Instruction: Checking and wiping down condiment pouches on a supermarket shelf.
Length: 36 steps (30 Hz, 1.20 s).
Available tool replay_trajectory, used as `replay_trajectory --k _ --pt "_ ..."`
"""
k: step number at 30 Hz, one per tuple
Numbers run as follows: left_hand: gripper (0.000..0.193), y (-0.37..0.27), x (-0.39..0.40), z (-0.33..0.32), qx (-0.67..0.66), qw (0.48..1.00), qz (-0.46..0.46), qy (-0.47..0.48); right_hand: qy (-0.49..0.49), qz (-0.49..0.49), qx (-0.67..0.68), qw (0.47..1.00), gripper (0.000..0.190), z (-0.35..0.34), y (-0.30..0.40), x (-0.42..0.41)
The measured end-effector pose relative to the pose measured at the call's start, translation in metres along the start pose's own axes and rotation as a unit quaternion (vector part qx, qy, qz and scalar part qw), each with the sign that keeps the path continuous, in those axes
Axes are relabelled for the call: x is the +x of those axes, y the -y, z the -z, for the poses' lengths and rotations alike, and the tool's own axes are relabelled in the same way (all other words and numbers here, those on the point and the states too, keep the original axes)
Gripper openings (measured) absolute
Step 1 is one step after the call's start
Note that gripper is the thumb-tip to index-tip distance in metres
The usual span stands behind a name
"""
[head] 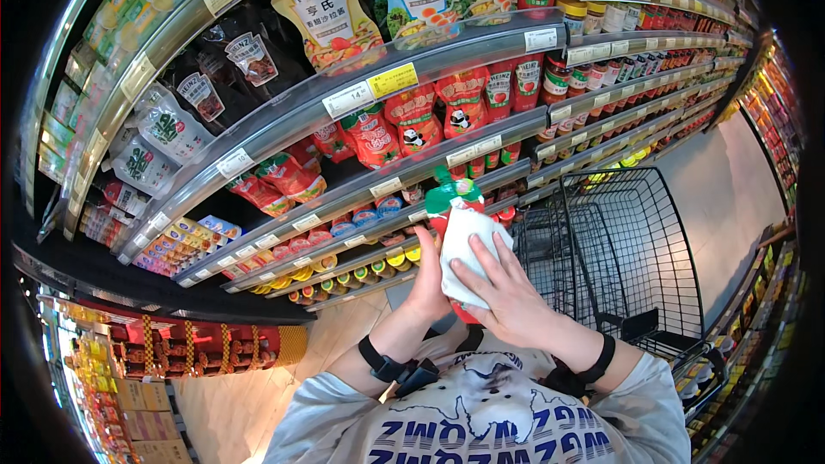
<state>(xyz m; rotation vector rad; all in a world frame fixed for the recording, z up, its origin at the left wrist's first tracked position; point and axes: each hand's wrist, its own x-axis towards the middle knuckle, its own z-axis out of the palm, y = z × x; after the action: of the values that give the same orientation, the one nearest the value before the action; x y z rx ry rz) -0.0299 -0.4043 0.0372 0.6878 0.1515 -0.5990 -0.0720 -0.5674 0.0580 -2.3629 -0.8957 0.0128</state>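
Observation:
A red and green sauce pouch (455, 194) is held up in front of my chest, its green spout end pointing away from me. My left hand (428, 277) grips it from the left side, thumb up along the edge. Spread over the pouch's face is a folded white cloth (469, 258), which my right hand (499, 283) presses flat with its fingers. The cloth covers most of the pouch, leaving the top and a red bottom corner visible. Similar red pouches (412, 122) stand on the shelf beyond my hands.
Shelves of Heinz salad dressing pouches (332, 13), jars (557, 84) and white pouches (145, 161) curve around ahead. A black wire shopping cart (631, 258) stands close on my right. Boxed goods (148, 422) are stacked at lower left, beside the wooden-look floor (238, 393).

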Motion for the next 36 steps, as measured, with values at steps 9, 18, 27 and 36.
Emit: replay_trajectory --k 9,18,27,36 --pt "0.103 0.018 -0.001 0.012 0.31 0.937 -0.149 0.053 -0.112 -0.007 -0.051 0.992 0.061 0.011 -0.003 0.034" --pt "0.098 0.022 0.007 0.02 0.283 0.942 -0.175 0.053 -0.118 -0.017 -0.048 0.992 0.067 0.023 -0.018 0.038" --pt "0.087 0.014 0.004 0.022 0.206 0.968 -0.119 0.084 -0.148 -0.011 -0.011 0.989 0.068 0.028 -0.041 0.018" --pt "0.085 0.002 0.007 0.012 0.155 0.984 -0.072 0.053 -0.121 0.02 0.058 0.991 0.059 0.016 -0.033 0.003"
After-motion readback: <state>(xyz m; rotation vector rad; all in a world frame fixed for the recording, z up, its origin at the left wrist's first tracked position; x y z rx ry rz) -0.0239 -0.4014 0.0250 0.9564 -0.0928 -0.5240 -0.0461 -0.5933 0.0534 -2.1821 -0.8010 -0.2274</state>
